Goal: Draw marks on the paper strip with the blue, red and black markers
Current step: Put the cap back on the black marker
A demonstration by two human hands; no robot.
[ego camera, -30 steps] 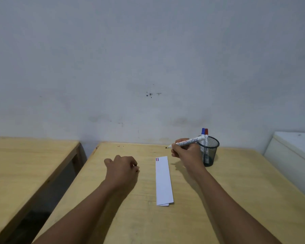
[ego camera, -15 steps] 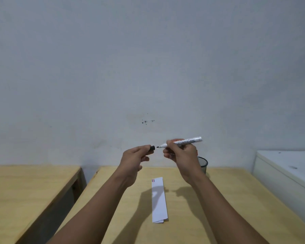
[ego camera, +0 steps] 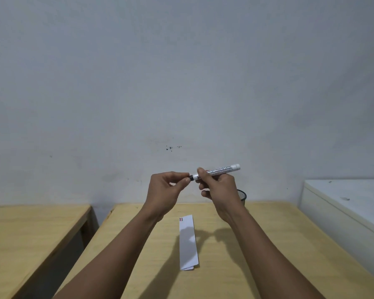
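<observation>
My right hand (ego camera: 219, 186) holds a white-barrelled marker (ego camera: 221, 170) level in the air above the table. My left hand (ego camera: 167, 190) pinches the black cap (ego camera: 190, 176) at the marker's left end, and the cap sits against the barrel. Below the hands a white folded paper strip (ego camera: 188, 242) lies on the wooden table (ego camera: 268, 244), with short red and dark marks (ego camera: 181, 219) at its far left corner. A black mesh pen cup (ego camera: 242, 196) stands behind my right wrist, mostly hidden; I cannot see any markers in it.
A second wooden table (ego camera: 30, 229) stands to the left across a narrow gap. A white cabinet (ego camera: 350, 212) sits at the right edge. A pale wall rises behind.
Both hands rose from the table while the view tilted up. My left hand brought the black cap onto the marker tip; half a second ago cap and tip were apart.
</observation>
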